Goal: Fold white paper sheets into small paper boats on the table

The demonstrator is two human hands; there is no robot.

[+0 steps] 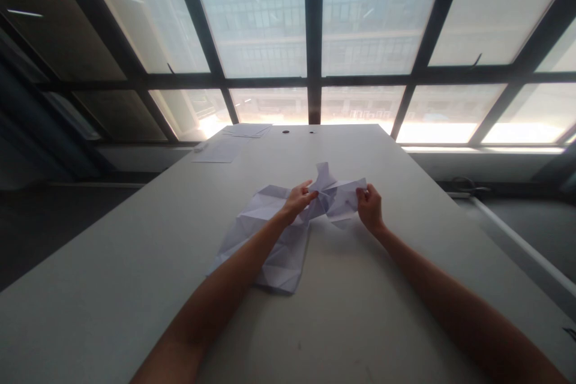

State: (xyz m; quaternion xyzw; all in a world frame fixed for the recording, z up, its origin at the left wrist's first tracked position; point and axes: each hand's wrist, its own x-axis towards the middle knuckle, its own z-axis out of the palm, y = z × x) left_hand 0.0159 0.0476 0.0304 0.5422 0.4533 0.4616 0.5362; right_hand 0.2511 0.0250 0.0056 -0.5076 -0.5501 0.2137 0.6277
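Paper [342,199], folded into jutting flaps, held over a white table [112,264], fingers of the left hand [297,200] clamped on its left side, thumb and fingers of the right hand [371,207] pinched together on its right edge. Just beside it, partly hidden under the left forearm [234,270], a creased sheet [284,258] lying spread out; at the far left, loose sheets [218,151], with tall windows [270,18] beyond.

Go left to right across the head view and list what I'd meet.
Dark curtain → flat paper sheets → left hand → folded paper, held between both hands → right hand → white bar.
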